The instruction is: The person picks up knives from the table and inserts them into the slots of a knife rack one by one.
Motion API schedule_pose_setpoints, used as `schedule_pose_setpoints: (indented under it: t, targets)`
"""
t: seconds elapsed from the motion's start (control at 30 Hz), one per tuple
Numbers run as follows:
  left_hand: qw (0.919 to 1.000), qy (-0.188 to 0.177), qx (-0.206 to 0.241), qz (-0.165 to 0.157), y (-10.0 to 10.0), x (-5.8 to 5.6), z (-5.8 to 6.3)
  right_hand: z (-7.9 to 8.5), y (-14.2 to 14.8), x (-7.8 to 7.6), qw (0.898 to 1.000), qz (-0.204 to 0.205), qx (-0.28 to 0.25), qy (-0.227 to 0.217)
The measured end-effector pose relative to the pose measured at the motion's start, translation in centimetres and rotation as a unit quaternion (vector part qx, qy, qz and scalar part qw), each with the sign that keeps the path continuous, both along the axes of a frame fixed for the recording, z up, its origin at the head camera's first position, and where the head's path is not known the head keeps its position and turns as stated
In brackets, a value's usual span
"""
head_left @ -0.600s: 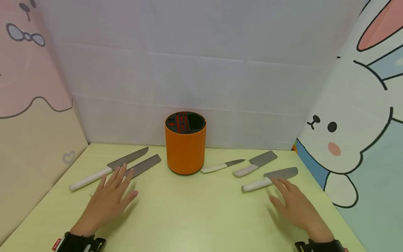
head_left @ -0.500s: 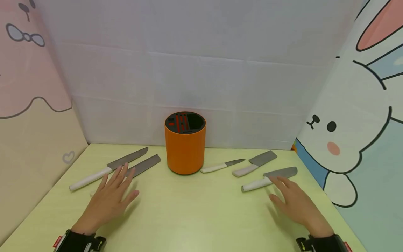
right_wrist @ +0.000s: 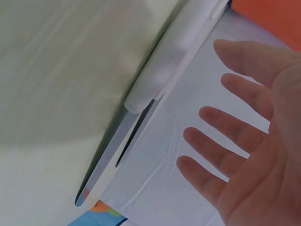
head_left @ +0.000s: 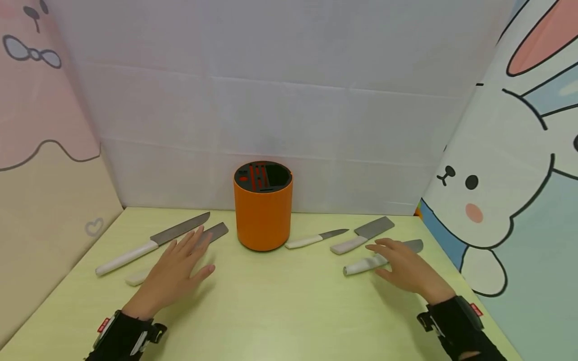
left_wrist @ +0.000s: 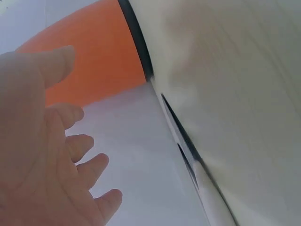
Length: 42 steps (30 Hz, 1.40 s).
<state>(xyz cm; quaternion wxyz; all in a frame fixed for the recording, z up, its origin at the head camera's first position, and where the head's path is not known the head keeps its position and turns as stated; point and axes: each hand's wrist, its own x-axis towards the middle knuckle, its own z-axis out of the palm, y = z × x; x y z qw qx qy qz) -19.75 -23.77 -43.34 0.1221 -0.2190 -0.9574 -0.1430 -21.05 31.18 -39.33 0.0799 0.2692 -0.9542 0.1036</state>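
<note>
My left hand [head_left: 173,273] hovers with fingers spread over a square-tipped knife [head_left: 217,231], hiding the middle of it. Left of that lies a long, pointed knife [head_left: 127,258] with a white handle. On the other side, my right hand [head_left: 406,268] is held over a white-handled knife [head_left: 366,264] and covers part of its blade. Both wrist views show the palms apart from the knives, with nothing in the fingers [left_wrist: 101,167] of the left or the fingers [right_wrist: 221,141] of the right. A small cleaver [head_left: 374,228] and a paring knife [head_left: 311,240] lie further back.
An orange round knife block [head_left: 263,215] with a dark slotted top stands at the back middle of the pale yellow table [head_left: 280,306]. A white sheet [head_left: 289,110] hangs behind it, and cartoon-printed panels [head_left: 487,210] flank both sides.
Both hands have moved: the left forward and to the right over the square-tipped knife, the right forward and to the left over its knife. The knives and block keep their places.
</note>
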Motion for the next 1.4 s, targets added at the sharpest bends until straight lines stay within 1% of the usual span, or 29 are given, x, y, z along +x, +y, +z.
schedule_pose_setpoints:
  t: [0.17, 0.3, 0.43, 0.57, 0.67, 0.83, 0.97, 1.13, 1.27, 1.4]
  targets:
    - [0.9997, -0.002, 0.01, -0.022, 1.6, -0.8, -0.3, -0.1, -0.4, -1.3, 0.999, 0.027, 0.018, -0.013]
    - [0.9993, -0.015, 0.019, -0.028, 2.4, -1.1, -0.5, -0.5, -0.6, -1.9, 0.998, 0.046, 0.023, -0.032]
    - [0.9992, -0.021, 0.019, -0.03, 2.7, -1.1, -0.4, -1.3, -0.8, -2.6, 0.996, 0.071, 0.019, -0.04]
    - [0.9992, -0.022, 0.016, -0.029, 2.9, -0.9, -0.1, -2.0, -1.1, -3.3, 0.994, 0.098, 0.019, -0.034]
    - [0.9993, -0.023, 0.014, -0.027, 3.0, -0.8, 0.1, -2.2, -1.3, -3.6, 0.994, 0.104, 0.024, -0.024]
    - [0.9993, -0.024, 0.011, -0.026, 2.9, -0.8, 0.3, -2.7, -1.5, -4.1, 0.994, 0.103, 0.035, -0.006]
    - [0.9994, -0.021, 0.012, -0.025, 2.8, -0.9, 0.0, -2.7, -1.5, -4.1, 0.994, 0.099, 0.041, -0.011]
    - [0.9994, -0.016, 0.014, -0.028, 2.8, -1.1, -0.4, -2.2, -1.6, -3.5, 0.993, 0.103, 0.044, -0.022]
    - [0.9994, -0.012, 0.018, -0.028, 2.9, -1.1, -0.4, -2.0, -2.2, -3.1, 0.993, 0.113, 0.043, -0.01]
    - [0.999, -0.013, 0.033, -0.028, 2.9, -1.1, -0.4, -1.8, -3.2, -2.6, 0.993, 0.116, 0.036, 0.004]
